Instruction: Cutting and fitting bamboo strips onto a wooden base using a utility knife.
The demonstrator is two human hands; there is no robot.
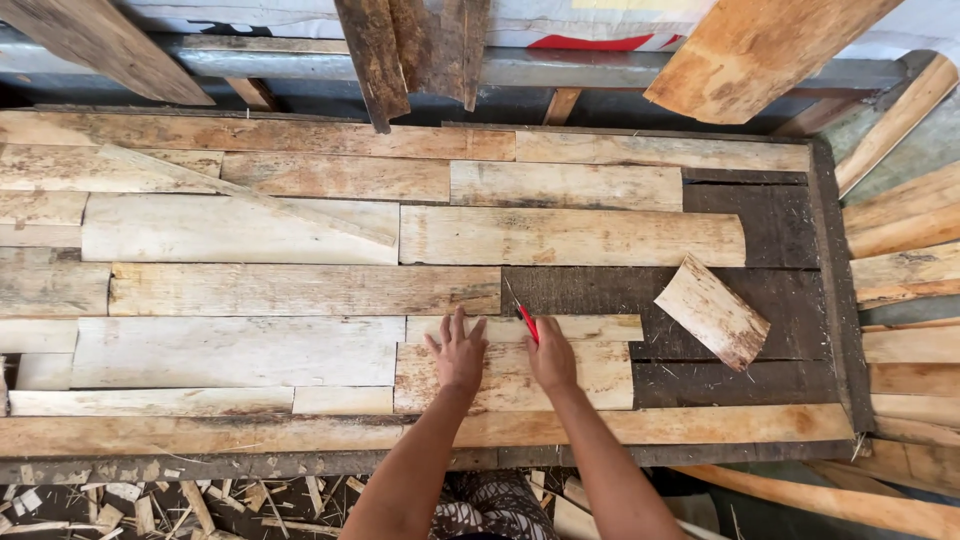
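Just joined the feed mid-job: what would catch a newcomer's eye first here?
A patchwork of pale planks covers the dark bench. At bottom centre the left hand lies flat on a short plank, and the right hand holds a red pencil there. One loose offcut lies askew on the bare right part.

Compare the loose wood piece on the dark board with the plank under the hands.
The loose wood piece lies tilted and apart from the rows; the plank sits square among them. The piece is shorter, the plank longer. Nothing touches the piece; both hands press the plank. Both are pale, rough wood.
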